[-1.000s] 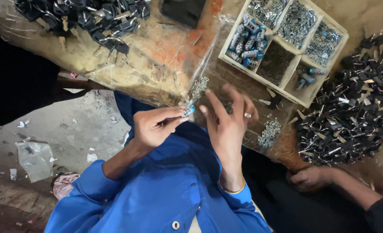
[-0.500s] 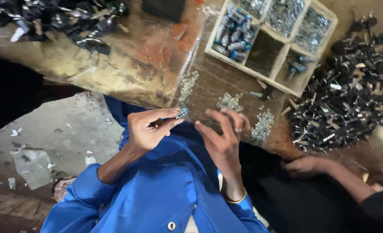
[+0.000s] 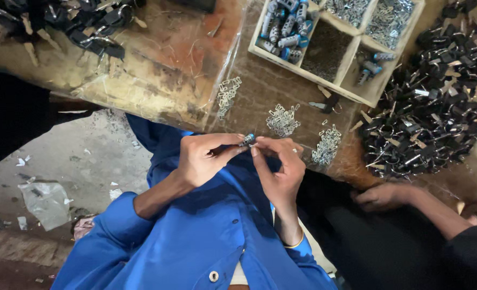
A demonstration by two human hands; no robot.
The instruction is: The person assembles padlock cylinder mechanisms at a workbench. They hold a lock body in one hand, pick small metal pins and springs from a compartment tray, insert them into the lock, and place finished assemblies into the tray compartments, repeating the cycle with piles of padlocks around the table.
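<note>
Small metal cylinder (image 3: 248, 140), seemingly a lock part, is pinched between left hand (image 3: 203, 159) and right hand (image 3: 281, 169), wrists bent inward.

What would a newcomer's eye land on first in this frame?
First, the two bare hands meeting at centre, left hand and right hand pinching a small blue-and-silver cylindrical part over a blue jacket. Next, the big heap of black metal pieces at right, beside a divided wooden tray at top.

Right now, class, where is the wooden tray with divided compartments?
In the head view, the wooden tray sits at the upper right of the workbench, left of the heap of black parts and above the small metal clip piles.
</note>
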